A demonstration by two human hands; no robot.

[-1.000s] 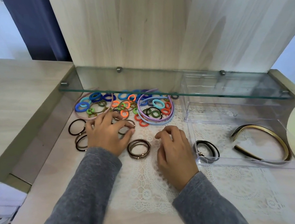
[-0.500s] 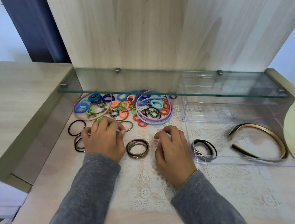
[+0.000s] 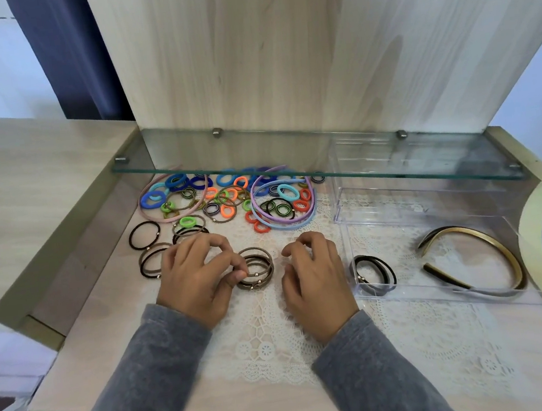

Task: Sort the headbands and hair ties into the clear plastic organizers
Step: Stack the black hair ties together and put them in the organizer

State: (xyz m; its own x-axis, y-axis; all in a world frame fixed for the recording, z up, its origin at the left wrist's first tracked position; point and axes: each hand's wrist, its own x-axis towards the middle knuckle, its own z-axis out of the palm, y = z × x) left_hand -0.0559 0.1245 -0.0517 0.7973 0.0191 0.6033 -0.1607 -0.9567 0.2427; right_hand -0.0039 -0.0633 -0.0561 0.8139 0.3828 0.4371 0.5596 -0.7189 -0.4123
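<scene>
My left hand (image 3: 197, 278) pinches a brown hair tie at the left edge of a small stack of brown hair ties (image 3: 259, 271) on the lace mat. My right hand (image 3: 316, 276) rests beside the stack with curled fingers, holding nothing. A pile of coloured hair ties (image 3: 225, 198) lies under the glass shelf, with a pink headband (image 3: 176, 216) and purple and blue headbands (image 3: 293, 221) around parts of it. The near clear organizer (image 3: 442, 294) holds black hair ties (image 3: 377, 272) and a gold-and-black headband (image 3: 490, 248).
A glass shelf (image 3: 326, 172) hangs low over the back of the table. A second clear organizer (image 3: 407, 196) stands behind the first. Dark hair ties (image 3: 148, 249) lie at the left. A raised wooden surface (image 3: 24, 186) borders the left side.
My left hand drew back from the dark ties toward me and right, and now pinches a tie at the brown stack. My right hand stayed put.
</scene>
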